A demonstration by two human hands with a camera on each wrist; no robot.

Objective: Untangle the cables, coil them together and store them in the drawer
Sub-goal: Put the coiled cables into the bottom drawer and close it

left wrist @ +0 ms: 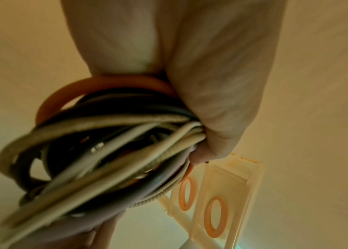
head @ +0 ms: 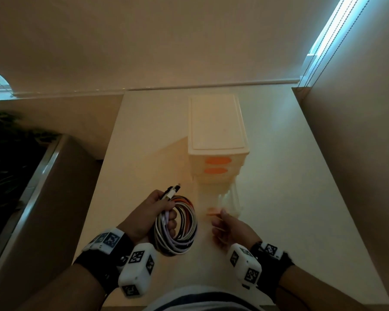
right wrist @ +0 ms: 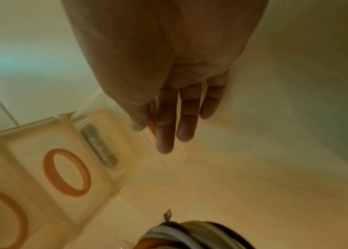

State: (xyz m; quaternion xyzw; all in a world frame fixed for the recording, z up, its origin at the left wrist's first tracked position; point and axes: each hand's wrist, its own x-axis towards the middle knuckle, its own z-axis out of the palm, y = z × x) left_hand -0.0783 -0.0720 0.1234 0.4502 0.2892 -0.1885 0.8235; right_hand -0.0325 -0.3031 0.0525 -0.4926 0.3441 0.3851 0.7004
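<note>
My left hand [head: 153, 212] grips a round coil of white, black, orange and lilac cables [head: 177, 227] above the white table [head: 279, 176], and its plug ends [head: 174, 190] stick up past my thumb. In the left wrist view my left hand [left wrist: 211, 84] wraps the cable coil [left wrist: 104, 160]. A translucent drawer unit [head: 216, 122] with orange oval handles [head: 217, 161] stands ahead. Its lowest drawer [head: 230, 198] is pulled out toward me. My right hand [head: 225, 221] pinches that drawer's orange handle [right wrist: 153, 125] between thumb and straight fingers [right wrist: 164, 134]. The picture is blurred there.
A dark long item [right wrist: 99, 144] lies inside the pulled-out drawer. A planter with leaves [head: 9, 164] stands left of the table. Blind cords [head: 319, 52] hang at the window on the right. The wall runs just behind the drawer unit.
</note>
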